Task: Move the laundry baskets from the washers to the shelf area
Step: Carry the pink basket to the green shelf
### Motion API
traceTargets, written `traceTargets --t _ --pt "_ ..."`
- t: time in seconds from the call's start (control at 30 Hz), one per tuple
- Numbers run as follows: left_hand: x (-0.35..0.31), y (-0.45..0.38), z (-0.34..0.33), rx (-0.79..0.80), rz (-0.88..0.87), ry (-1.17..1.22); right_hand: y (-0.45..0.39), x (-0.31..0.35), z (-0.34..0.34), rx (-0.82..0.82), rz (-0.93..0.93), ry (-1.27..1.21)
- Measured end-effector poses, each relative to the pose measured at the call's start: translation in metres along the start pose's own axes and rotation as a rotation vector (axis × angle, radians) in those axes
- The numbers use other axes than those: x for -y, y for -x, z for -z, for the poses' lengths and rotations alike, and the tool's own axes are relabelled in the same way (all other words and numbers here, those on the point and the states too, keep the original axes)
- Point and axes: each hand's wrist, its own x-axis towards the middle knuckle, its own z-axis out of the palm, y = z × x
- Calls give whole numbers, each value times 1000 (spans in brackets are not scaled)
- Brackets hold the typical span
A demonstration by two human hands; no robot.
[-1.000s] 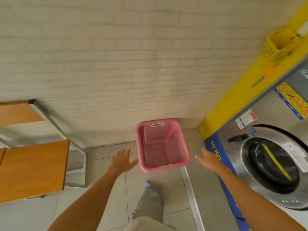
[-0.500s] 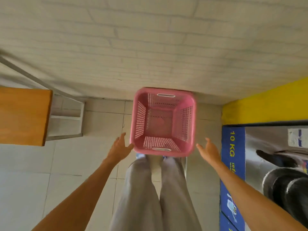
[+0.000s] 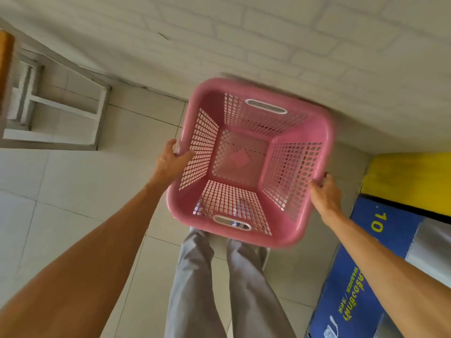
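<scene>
An empty pink laundry basket (image 3: 314,132) with perforated walls and two slot handles fills the middle of the head view, tilted and lifted off the floor. My left hand (image 3: 170,159) grips its left rim, thumb over the inner edge. On the opposite side my right hand (image 3: 325,193) holds the right rim with fingers curled under the lip. The basket sits just in front of my legs, close to the white brick wall.
A washer (image 3: 380,264) with a blue panel and yellow top stands at the right edge. A white metal shelf frame (image 3: 61,111) with a wooden board (image 3: 6,76) stands at the far left. Pale floor tiles (image 3: 80,181) lie between them.
Both hands, open beside the basket before, have closed on its rims. The basket has come up off the floor and tilted, and the view has moved closer to it.
</scene>
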Motion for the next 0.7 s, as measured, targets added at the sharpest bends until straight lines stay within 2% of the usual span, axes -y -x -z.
traceTargets --t 0.13,0.33,0.5,0.7 --pt "8 75 60 -19 -3 53 59 46 40 -2 120 32" --pt "40 255 181 -292 39 229 211 160 84 44 430 25" --pt "120 402 255 -671 125 495 345 249 51 216 714 97" --pt "244 558 278 -1074 335 804 533 314 -36 521 1146 248"
